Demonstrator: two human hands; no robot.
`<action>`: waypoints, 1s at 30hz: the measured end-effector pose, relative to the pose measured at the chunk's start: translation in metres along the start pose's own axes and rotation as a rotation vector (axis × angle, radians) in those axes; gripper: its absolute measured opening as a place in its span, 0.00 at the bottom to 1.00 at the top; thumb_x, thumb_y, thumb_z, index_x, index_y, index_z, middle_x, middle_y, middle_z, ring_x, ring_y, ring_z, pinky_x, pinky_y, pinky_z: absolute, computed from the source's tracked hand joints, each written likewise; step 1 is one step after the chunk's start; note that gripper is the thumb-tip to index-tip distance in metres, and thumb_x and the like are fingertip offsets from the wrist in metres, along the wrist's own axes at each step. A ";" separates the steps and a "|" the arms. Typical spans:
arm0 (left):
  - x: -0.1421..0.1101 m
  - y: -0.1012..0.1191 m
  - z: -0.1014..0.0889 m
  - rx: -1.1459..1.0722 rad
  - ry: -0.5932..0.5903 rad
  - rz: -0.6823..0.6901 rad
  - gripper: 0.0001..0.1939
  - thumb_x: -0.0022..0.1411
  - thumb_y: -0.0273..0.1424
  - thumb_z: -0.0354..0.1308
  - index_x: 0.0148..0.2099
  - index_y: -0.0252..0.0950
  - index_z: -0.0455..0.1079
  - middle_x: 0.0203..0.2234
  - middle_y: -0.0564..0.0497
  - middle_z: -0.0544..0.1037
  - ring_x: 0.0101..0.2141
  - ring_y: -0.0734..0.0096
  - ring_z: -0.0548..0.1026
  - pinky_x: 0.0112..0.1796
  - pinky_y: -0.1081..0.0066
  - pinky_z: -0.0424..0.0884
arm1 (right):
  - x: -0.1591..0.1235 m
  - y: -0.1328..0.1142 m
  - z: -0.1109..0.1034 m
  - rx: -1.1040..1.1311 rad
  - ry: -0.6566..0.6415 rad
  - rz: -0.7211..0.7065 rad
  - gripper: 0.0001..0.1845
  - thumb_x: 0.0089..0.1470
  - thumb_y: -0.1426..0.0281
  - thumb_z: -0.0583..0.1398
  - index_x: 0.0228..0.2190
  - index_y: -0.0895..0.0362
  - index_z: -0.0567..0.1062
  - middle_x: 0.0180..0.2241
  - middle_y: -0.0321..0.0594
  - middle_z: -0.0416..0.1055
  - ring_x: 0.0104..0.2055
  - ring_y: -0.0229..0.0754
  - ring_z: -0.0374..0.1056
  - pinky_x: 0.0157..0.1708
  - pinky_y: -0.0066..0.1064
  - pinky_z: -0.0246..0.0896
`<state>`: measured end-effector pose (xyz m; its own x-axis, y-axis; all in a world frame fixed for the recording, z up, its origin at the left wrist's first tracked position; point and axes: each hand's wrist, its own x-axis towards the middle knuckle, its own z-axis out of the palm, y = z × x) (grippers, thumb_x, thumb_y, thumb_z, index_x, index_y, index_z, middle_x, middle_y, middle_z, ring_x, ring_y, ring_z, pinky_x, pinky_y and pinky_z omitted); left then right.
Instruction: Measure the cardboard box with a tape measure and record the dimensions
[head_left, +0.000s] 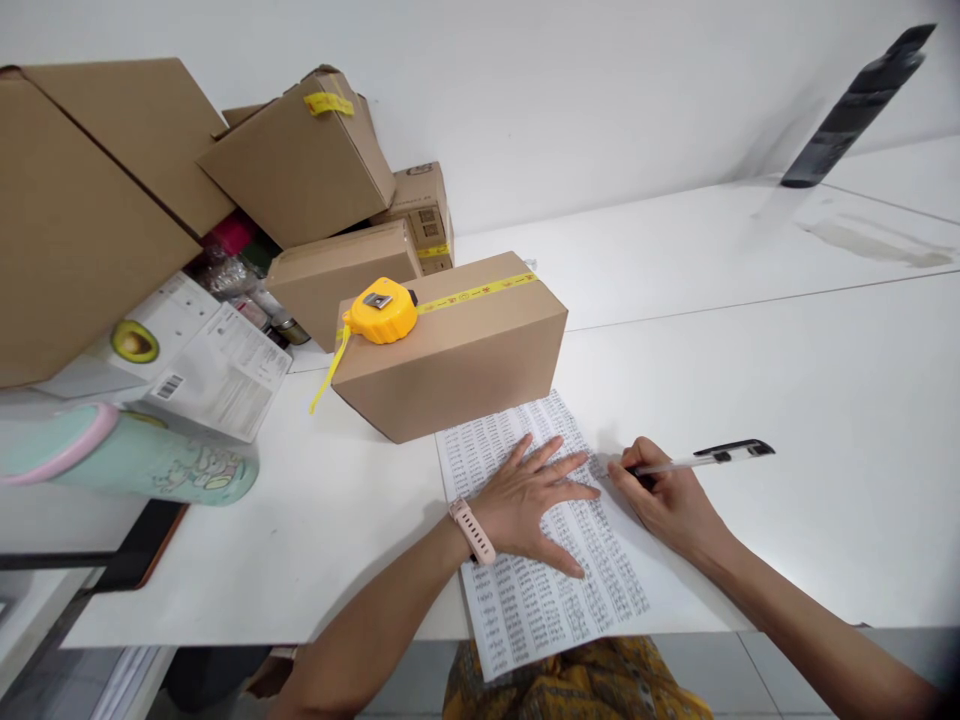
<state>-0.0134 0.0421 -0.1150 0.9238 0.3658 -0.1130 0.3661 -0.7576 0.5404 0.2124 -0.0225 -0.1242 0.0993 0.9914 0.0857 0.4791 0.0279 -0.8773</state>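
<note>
White paper (517,625): printed with dense columns of small characters, lying aslant on the white surface (765,390) in front of the person; its lower end juts past the near edge, above a patterned yellow-brown cloth (577,690).
Left hand (525,505): wide open, palm down on the paper, all the fingers spread well apart; it grips nothing.
Pink wristband (474,533): around the left wrist.
Right hand (671,505): closed, thumb and fingers together on the pen, just beside the printed columns on the right.
Pen (705,459): clear barrel with a black clip end, tilted up to the right out of the grip; I cannot tell whether the tip touches the paper.
Cardboard box (457,365): on the surface, at the far end of the paper, sealed along the top with yellow printed tape (480,292).
Tape measure (382,312): orange-yellow, resting on the box's left end, a narrow yellow strip (331,372) hanging from it.
Mint bottle (184,465): at the left, near a white carton (217,350) with an avocado picture.
Black bottle (851,115): at the far right, well apart from both hands.
</note>
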 end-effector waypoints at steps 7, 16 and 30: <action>0.000 0.000 0.000 -0.003 -0.003 0.001 0.47 0.53 0.61 0.62 0.68 0.47 0.59 0.73 0.51 0.45 0.71 0.48 0.35 0.67 0.44 0.25 | -0.001 0.004 0.000 -0.019 -0.003 0.002 0.16 0.61 0.57 0.57 0.25 0.52 0.64 0.21 0.31 0.58 0.21 0.36 0.53 0.20 0.30 0.49; 0.000 0.001 -0.002 -0.010 -0.010 -0.003 0.47 0.52 0.61 0.62 0.68 0.47 0.59 0.73 0.51 0.45 0.72 0.50 0.34 0.67 0.44 0.25 | -0.002 0.006 0.000 -0.013 0.029 0.029 0.17 0.61 0.57 0.58 0.26 0.52 0.63 0.21 0.31 0.58 0.22 0.36 0.53 0.20 0.30 0.50; 0.000 -0.002 0.002 -0.004 0.005 0.007 0.46 0.52 0.60 0.63 0.68 0.47 0.59 0.73 0.51 0.45 0.71 0.49 0.34 0.67 0.44 0.25 | -0.001 0.007 0.000 -0.009 0.013 0.024 0.16 0.60 0.58 0.58 0.26 0.52 0.63 0.21 0.31 0.57 0.21 0.36 0.52 0.20 0.30 0.48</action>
<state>-0.0137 0.0424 -0.1172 0.9256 0.3635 -0.1055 0.3596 -0.7579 0.5443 0.2153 -0.0237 -0.1309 0.1219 0.9900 0.0711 0.4842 0.0032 -0.8750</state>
